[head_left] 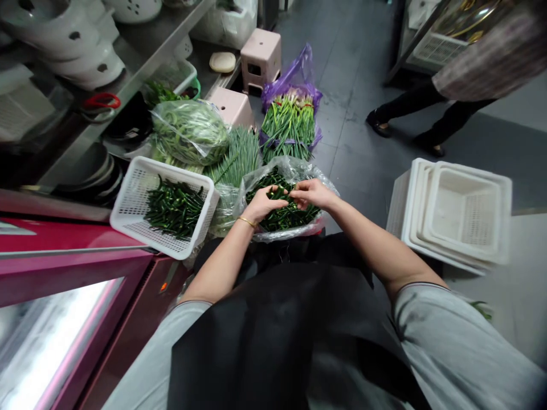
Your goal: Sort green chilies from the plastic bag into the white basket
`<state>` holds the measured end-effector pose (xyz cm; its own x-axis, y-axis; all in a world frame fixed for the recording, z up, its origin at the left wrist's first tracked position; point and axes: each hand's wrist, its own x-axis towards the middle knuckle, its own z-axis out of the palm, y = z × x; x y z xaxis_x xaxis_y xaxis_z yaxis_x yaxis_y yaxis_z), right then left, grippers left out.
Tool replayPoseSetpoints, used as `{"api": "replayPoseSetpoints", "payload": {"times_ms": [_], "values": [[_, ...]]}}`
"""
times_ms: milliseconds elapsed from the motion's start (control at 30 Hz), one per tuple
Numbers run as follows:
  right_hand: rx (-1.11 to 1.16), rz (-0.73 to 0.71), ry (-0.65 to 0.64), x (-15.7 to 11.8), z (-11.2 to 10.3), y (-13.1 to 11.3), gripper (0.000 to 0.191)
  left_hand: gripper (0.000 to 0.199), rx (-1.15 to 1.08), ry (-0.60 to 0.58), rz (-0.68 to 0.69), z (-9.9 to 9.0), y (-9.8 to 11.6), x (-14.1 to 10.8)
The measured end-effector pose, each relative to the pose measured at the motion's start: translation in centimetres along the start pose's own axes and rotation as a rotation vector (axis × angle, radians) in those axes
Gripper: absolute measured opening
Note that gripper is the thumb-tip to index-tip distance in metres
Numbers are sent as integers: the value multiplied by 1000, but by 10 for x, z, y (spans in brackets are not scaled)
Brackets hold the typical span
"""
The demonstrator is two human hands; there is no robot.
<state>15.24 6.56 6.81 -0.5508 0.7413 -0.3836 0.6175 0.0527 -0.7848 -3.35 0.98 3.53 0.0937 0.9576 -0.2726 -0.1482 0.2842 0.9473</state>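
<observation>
My left hand (265,205) is curled around a dark green chili pepper (280,192) above a clear plastic bag (248,188). Facing it, my right hand (313,193) pinches at the stem end of the pepper, thumb and fingertips together; what exactly lies between those tips is small and partly hidden. Below both hands, many loose green chili peppers (294,219) fill the bag. To the left, a white perforated basket (128,210) holds a heap of green chili peppers (175,208).
Beyond the bag lie garlic chives (237,154), a bagged green vegetable (192,131) and scallions (288,125) in a purple bag (294,77). Pink stools (260,54) stand behind. Stacked white baskets (464,210) are at right. A person (478,80) walks at upper right; metal shelving (162,37) runs left.
</observation>
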Motion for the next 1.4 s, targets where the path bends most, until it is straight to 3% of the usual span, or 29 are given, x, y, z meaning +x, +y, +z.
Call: {"api": "replayPoseSetpoints", "payload": {"times_ms": [67, 200, 267, 400, 500, 633, 800, 867, 967, 1100, 1233, 1400], "values": [[7, -73, 63, -4, 6, -3, 29, 40, 18, -19, 7, 9, -4, 3], [-502, -229, 257, 5, 26, -3, 34, 28, 24, -20, -106, 8, -7, 3], [-745, -264, 240, 17, 32, -3, 36, 28, 78, 61, -111, -3, -5, 2], [-991, -195, 50, 39, 24, -2, 35, 28, 262, 259, 56, -28, 7, 6], [-958, -212, -18, 36, 8, -1, 33, 23, 341, 223, 167, -30, 14, 13], [-767, -291, 81, 14, -8, -8, 34, 23, 350, 63, 196, -7, 13, 21], [-841, -170, 317, 10, 4, -15, 42, 24, 112, 165, 57, 20, 11, 20], [-898, -135, 287, 17, 12, -11, 41, 25, 55, 191, 16, 17, 13, 15], [-989, -152, 71, 27, 18, 0, 36, 33, 37, 245, -10, 2, 15, 9], [-1093, -206, -61, 29, 11, 10, 34, 37, 31, 263, -44, -12, 9, 11], [-1063, -237, -31, 18, -7, 0, 32, 32, 24, 280, 49, -1, 1, 18], [-944, -242, 124, 8, -14, -19, 32, 35, -84, 152, 92, 21, 1, 22]]}}
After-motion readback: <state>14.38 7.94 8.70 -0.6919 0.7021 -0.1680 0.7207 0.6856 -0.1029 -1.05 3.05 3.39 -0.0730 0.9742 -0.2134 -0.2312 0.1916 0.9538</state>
